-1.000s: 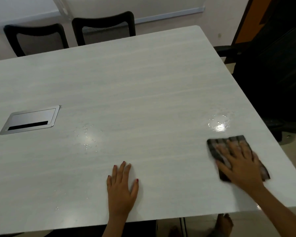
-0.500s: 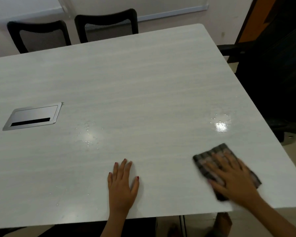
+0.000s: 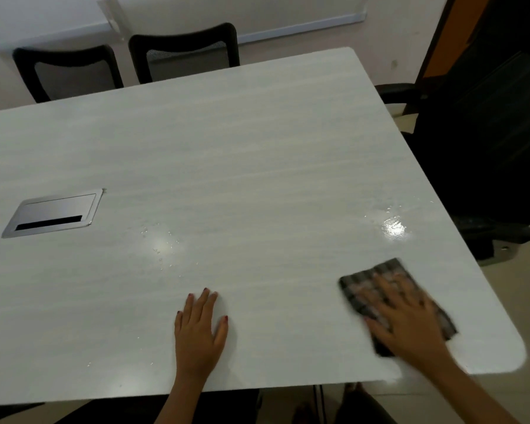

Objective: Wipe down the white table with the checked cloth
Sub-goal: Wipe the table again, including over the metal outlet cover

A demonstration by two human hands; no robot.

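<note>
— Where's the checked cloth (image 3: 364,289)?
— At four o'clock on the white table (image 3: 257,142), near the corner. It lies flat under the right hand (image 3: 407,319), whose spread, straight fingers press it down.
— And the left hand (image 3: 199,328)?
— Six o'clock, palm flat on the tabletop, fingers relaxed. A puddle (image 3: 393,229) shines at twelve o'clock from the cloth.

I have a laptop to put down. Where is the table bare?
Bare: far half of the white table, toward the two chairs, and between droplets and puddle. Crowded: near right corner, right hand pressing the checked cloth.
</note>
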